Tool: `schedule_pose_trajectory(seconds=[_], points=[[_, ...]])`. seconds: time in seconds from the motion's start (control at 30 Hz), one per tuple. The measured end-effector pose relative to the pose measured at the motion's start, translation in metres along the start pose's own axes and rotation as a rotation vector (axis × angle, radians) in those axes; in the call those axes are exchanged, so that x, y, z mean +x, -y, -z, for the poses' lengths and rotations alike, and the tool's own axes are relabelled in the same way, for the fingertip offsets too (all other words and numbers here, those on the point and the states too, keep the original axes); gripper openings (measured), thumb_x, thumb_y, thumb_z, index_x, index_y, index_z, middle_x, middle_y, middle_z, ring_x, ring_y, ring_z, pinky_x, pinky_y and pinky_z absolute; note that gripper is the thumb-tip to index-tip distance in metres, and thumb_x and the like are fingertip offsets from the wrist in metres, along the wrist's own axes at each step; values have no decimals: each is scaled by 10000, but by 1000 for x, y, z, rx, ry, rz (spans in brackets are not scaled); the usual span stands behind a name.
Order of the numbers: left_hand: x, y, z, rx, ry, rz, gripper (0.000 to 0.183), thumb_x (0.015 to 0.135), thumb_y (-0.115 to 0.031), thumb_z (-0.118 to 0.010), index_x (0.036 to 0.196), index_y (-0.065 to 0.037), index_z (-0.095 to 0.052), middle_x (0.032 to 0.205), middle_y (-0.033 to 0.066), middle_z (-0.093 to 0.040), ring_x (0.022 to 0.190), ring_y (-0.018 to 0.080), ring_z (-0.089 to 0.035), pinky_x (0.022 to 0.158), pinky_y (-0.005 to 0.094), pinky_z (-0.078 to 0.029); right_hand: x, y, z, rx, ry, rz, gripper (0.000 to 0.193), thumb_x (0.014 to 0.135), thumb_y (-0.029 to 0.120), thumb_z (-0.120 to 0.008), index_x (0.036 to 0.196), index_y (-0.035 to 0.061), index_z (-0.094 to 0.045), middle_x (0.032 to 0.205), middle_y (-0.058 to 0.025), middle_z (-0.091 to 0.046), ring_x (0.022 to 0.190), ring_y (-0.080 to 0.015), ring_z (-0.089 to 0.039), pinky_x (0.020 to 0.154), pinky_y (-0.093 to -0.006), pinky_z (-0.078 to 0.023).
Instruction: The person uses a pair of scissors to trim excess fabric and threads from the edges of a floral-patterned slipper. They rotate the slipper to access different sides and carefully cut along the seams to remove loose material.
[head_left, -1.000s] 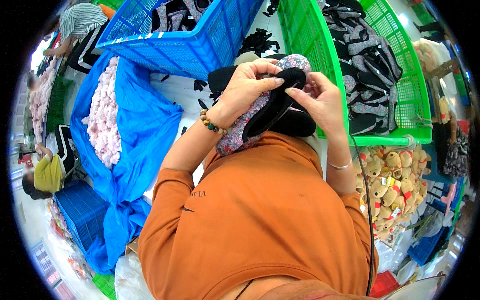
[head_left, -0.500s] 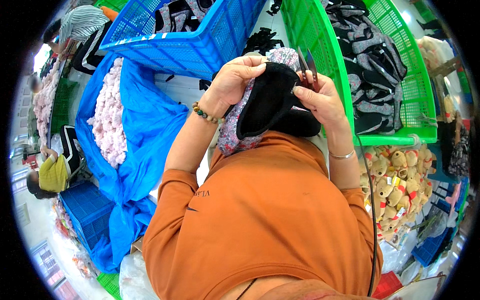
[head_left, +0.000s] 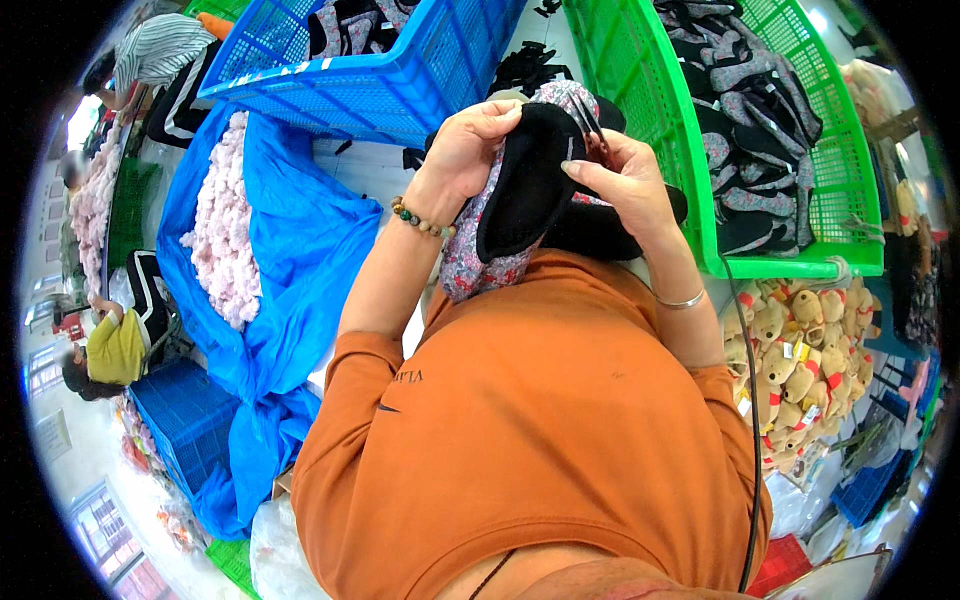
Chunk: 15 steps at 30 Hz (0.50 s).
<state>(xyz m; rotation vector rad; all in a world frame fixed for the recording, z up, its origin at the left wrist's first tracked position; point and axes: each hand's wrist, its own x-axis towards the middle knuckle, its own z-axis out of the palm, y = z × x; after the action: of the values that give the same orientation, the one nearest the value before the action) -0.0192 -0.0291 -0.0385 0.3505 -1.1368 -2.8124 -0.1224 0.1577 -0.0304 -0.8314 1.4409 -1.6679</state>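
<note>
In front of my chest I hold a slipper (head_left: 525, 185) with a black fuzzy inside and grey-pink floral fabric on the outside. My left hand (head_left: 465, 150), with a bead bracelet at the wrist, pinches its upper edge between thumb and fingers. On the other edge presses the thumb of my right hand (head_left: 630, 185). That hand also has a pair of dark-handled scissors (head_left: 592, 128) tucked in its fingers, blades pointing up and away. Under the slipper and my right wrist lies another black piece (head_left: 600, 232), partly covered.
Blue crate (head_left: 400, 95) and green crate (head_left: 700, 180) hold similar floral and black pieces. Blue sheeting (head_left: 300, 240) with pink fluffy pieces (head_left: 225, 230) lies left. Plush bears (head_left: 800, 360) are heaped right, beside a hanging black cable (head_left: 752, 430). Co-workers (head_left: 115, 345) are at far left.
My right hand has shifted left and turned, its thumb now lying on the slipper's edge, with the scissors tilted left. The slipper's opening has turned more upright. My left hand keeps its pinch.
</note>
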Motion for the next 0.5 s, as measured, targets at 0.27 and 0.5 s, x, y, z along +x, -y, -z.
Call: schedule_pose_trajectory(seconds=[0.27,0.5], points=[[-4,-2,0,15,-13,-51,187,904,-105,-537,1008,24,-625,969,70,-663,837,127,-619,803,254,-484,-14,-11,-12,247,-177,-51,99,837,163,-683,827,85,-622,646,89,-506,483,10,-367,419,-156,-249],[-7,-3,0,31,22,-69,160,903,-91,-544,978,18,-634,934,62,-665,863,125,-617,820,259,-489,-15,-19,-2,199,-284,47,90,878,139,-641,863,56,-609,680,68,-529,498,7,-382,419,-162,-264]])
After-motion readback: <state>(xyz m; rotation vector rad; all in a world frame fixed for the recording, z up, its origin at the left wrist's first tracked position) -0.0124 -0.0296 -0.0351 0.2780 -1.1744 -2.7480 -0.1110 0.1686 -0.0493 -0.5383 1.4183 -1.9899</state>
